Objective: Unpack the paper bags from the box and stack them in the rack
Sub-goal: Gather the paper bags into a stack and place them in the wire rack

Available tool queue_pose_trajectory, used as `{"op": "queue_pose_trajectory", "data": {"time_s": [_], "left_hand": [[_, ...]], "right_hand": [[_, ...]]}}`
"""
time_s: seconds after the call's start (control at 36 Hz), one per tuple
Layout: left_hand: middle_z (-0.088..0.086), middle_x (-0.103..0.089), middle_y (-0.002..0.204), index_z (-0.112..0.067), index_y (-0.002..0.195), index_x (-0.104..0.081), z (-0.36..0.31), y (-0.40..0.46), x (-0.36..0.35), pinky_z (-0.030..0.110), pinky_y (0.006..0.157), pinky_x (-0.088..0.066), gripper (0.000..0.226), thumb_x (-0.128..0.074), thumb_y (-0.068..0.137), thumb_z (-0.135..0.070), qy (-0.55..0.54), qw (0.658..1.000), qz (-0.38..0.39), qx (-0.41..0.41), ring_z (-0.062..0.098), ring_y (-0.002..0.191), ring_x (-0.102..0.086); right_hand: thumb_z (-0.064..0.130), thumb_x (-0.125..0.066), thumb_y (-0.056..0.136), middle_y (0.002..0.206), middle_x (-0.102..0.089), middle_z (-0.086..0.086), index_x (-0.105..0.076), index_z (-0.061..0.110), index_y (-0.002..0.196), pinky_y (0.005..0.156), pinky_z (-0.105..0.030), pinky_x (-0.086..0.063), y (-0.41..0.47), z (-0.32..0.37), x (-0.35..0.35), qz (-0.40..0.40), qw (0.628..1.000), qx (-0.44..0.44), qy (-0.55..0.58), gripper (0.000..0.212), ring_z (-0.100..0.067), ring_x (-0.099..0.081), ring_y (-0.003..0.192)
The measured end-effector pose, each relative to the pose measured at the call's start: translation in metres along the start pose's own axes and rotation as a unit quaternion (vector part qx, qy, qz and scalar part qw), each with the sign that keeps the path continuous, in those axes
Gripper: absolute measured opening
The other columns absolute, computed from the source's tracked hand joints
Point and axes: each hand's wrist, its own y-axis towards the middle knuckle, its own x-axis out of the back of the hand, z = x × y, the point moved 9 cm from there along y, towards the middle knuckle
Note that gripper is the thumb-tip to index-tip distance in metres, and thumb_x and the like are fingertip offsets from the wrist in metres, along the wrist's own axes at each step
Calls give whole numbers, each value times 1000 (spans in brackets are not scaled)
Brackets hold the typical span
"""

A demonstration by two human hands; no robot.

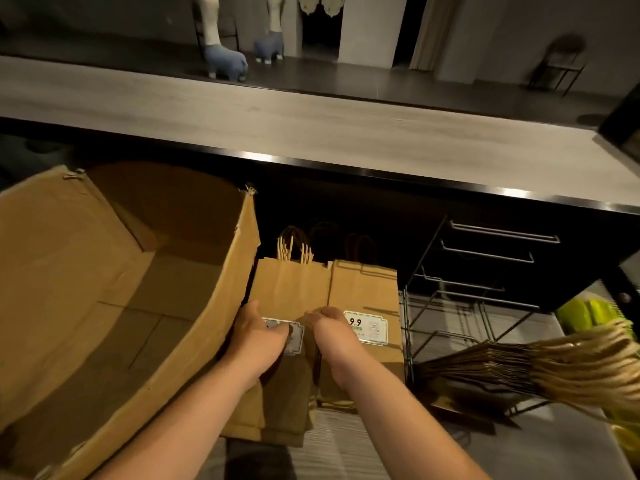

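Observation:
A big open cardboard box (104, 289) fills the left of the head view; its inside looks bare. Right of it lie two stacks of flat brown paper bags with twine handles, side by side under the counter: the left stack (294, 289) and the right stack (367, 289), which bears a "9.9" label. My left hand (258, 336) rests on the left stack, fingers curled on its label. My right hand (329, 329) grips the seam between the two stacks. A black wire rack (485, 289) stands to the right, with another bundle of bags (519, 368) lying in its lower tier.
A pale wooden counter (311, 133) with a dark edge overhangs the bags. Beyond it stand two blue and white animal figures (225, 60) and a dark chair (561, 64). Something yellow-green (585, 311) sits at the far right.

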Motion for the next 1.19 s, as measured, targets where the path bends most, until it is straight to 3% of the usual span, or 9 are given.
{"op": "queue_pose_trajectory", "data": {"time_s": [0.08, 0.19, 0.28, 0.36, 0.56, 0.67, 0.78, 1.0, 1.19], "left_hand": [[3, -24, 157, -21, 153, -17, -5, 0, -1, 30, 103, -33, 69, -54, 95, -23, -17, 1000, 20, -8, 21, 136, -34], [4, -36, 147, -24, 150, -25, -13, -3, -4, 27, 84, -34, 63, -55, 95, -24, -39, 998, 49, -17, 11, 105, -38], [5, -38, 142, -25, 146, -29, -15, -2, -2, 27, 79, -36, 62, -58, 92, -27, -28, 998, 58, -23, 13, 106, -39], [5, -44, 136, -26, 141, -36, -16, -3, 0, 24, 68, -38, 57, -60, 90, -29, -17, 997, 66, -26, 17, 106, -47], [-1, -48, 122, -25, 135, -46, -26, -11, 1, 22, 71, -41, 48, -61, 89, -28, -3, 995, 77, -56, 13, 103, -52], [-4, -48, 126, -31, 132, -46, -43, -21, 4, 17, 67, -43, 44, -60, 91, -28, -39, 991, 86, -90, 4, 96, -52], [-7, -41, 136, -33, 135, -39, -63, -32, 14, 12, 68, -39, 50, -62, 91, -23, -101, 983, 59, -138, 2, 105, -46], [1, -60, 129, -34, 136, -36, -93, -43, 14, 22, 75, -58, 60, -66, 89, -12, -221, 955, 75, -183, 15, 107, -64], [-1, -70, 105, -36, 119, -44, -101, -62, 9, 26, 68, -58, 53, -62, 87, 1, -281, 933, 128, -186, 14, 92, -71]], "right_hand": [[26, -53, 97, 118, -55, -9, -42, 17, 132, 84, -34, -47, 2, -2, 1, -6, 1000, -10, 20, 37, -22, -55, 101], [22, -52, 98, 97, -55, -4, -41, 19, 125, 62, -26, -48, 2, -1, 5, -18, 998, -13, 56, 29, -15, -57, 80], [21, -54, 97, 99, -56, -5, -39, 20, 127, 72, -33, -53, 4, -1, 8, -36, 996, -11, 78, 34, -18, -60, 83], [17, -57, 94, 123, -55, -12, -40, 19, 134, 90, -43, -53, 5, 1, 9, -59, 992, 3, 109, 43, -30, -61, 104], [-5, -52, 90, 116, -61, -6, -36, 21, 134, 79, -38, -56, 2, 5, 15, -67, 989, 24, 129, 54, -24, -62, 97], [-1, -57, 91, 116, -56, -6, -23, 20, 150, 85, -44, -57, -5, 6, 22, -68, 990, 22, 122, 71, -29, -63, 100], [-2, -58, 91, 105, -66, -14, -44, 9, 121, 73, -44, -61, -16, 18, 43, -70, 985, 55, 151, 35, -30, -72, 84], [2, -58, 93, 104, -72, -9, -56, 16, 113, 77, -45, -60, -54, 80, 77, -37, 971, 207, 114, 24, -25, -73, 92], [7, -60, 93, 102, -72, -10, -55, 18, 109, 74, -48, -60, -82, 83, 90, -25, 974, 203, 97, 20, -26, -73, 89]]}}
